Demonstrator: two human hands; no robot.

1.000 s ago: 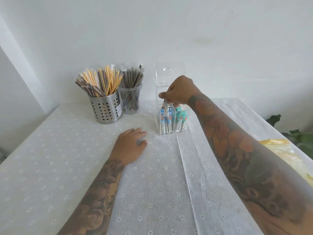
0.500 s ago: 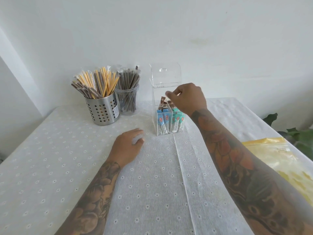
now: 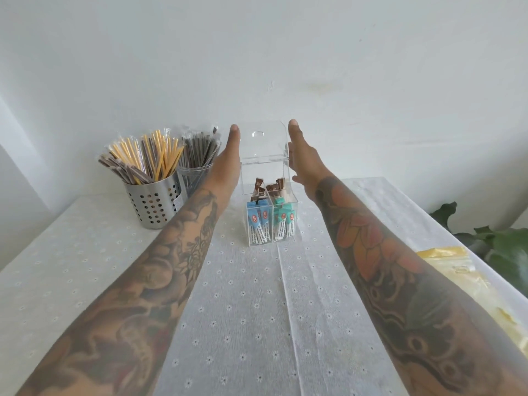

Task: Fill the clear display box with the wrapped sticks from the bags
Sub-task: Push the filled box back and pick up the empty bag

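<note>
Head view shows both tattooed forearms stretched forward over the tabletop [image 3: 85, 252], which is covered by a white cloth printed with small flowers. The left hand [image 3: 227, 164] is flat, fingers straight and together, its grip spread and empty, held just beside the left side of the raised clear lid [image 3: 263, 144] of the clear acrylic display box [image 3: 270, 207]; whether it touches the lid cannot be told. The right hand [image 3: 304, 158] mirrors it on the lid's right side, palm inward, thumb dropped below, grip likewise spread and holding nothing, its fingers at the lid's right edge.

The display box stands toward the far edge of the tabletop, near its middle, lid tipped up. Its front compartments hold upright blue-topped wrapped sticks [image 3: 258, 224] on the left and teal-topped wrapped sticks [image 3: 284, 221] on the right; brown-topped wrapped sticks [image 3: 270, 187] stand in the rear compartments.

Near the far left corner sits a perforated steel cylinder holder [image 3: 153, 205] filled with yellow and brown wrapped straws [image 3: 143, 158], and just beside it a clear plastic cup [image 3: 191, 178] of dark wrapped straws, partly hidden by the left forearm. A yellowish clear plastic bag [image 3: 457, 270] lies at the right edge of the tabletop, with green plant leaves [image 3: 503, 244] beyond that edge. Cloth between the forearms and along the near edge lies bare.
</note>
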